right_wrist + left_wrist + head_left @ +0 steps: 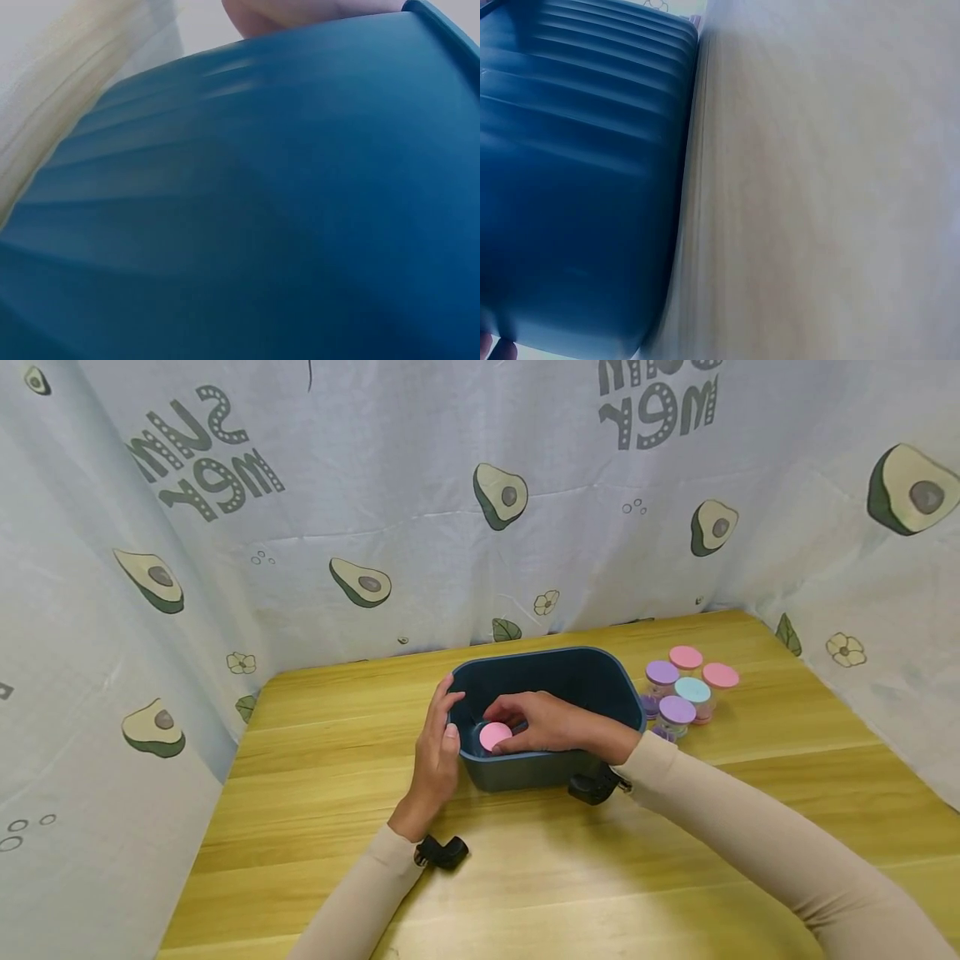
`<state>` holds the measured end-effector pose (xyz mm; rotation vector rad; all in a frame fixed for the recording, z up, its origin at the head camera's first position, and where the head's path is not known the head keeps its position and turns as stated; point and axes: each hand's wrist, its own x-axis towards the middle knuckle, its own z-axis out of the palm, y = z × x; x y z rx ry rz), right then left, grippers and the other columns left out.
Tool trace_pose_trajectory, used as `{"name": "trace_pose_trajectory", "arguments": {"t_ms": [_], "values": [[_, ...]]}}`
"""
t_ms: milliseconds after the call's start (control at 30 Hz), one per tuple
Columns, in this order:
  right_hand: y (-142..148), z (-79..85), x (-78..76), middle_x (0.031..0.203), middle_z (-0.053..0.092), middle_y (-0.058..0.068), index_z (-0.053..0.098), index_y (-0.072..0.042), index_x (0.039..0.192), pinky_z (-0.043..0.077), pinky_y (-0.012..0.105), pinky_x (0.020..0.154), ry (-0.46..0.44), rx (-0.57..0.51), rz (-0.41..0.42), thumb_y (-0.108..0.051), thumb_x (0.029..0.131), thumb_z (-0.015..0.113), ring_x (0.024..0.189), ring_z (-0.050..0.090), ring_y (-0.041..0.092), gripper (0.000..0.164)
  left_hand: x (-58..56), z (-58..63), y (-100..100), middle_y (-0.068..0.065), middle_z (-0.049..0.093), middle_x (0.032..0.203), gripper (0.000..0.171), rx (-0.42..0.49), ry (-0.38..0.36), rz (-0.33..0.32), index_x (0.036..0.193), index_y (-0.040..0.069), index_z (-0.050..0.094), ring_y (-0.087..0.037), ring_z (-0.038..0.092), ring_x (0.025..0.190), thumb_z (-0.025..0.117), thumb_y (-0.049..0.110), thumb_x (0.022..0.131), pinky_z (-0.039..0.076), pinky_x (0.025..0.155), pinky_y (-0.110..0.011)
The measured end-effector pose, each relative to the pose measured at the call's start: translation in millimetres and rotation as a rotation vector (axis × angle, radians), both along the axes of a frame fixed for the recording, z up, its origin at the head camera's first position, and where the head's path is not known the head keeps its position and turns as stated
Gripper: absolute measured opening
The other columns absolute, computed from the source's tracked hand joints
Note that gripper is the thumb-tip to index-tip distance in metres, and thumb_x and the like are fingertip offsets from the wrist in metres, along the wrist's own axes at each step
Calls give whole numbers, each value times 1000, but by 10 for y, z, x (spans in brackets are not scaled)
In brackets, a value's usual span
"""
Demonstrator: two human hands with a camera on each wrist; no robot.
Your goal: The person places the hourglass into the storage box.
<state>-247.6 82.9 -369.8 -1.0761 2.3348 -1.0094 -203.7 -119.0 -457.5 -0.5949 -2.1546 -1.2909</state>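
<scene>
A dark blue plastic bin stands on the wooden table, its ribbed wall filling much of the left wrist view. My right hand reaches over the near rim into the bin and holds a small jar by its pink lid, thumb at the near side and fingers at the far side. The jar's body is hidden below the lid and the bin wall. Against the bin's left end lies my left hand, its fingers fairly straight along the wall and up at the rim.
Right of the bin stands a cluster of small clear jars with pink, purple and light blue lids, among them a light blue lid and a purple lid. A curtain with avocado prints hangs behind the wooden table.
</scene>
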Motion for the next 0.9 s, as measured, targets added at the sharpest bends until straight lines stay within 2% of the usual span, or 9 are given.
{"name": "trace_pose_trajectory", "arguments": {"t_ms": [300,533,900], "values": [[35,70,20,121,63,16,56,1,126,51,39,92,-9,-64,-58,-22,85,74,109,63,26,50,8,15,-10,-3,24,158,51,-1,-4,-5,139,12,42,-22,27,143,22,38,100,33,108,-52],[118,121,19,129,58,18,55,0,128,48,40,95,-44,-163,-101,-21,86,73,116,59,31,51,7,9,-6,-1,23,158,52,-14,-21,4,140,12,41,-21,25,144,23,38,100,29,111,-49],[351,151,97,127,60,17,56,-2,129,49,42,95,-13,-261,-189,-24,86,73,114,60,30,51,26,26,-5,-3,24,158,50,-16,-27,13,140,11,41,-22,26,144,24,34,99,30,110,-51]]}}
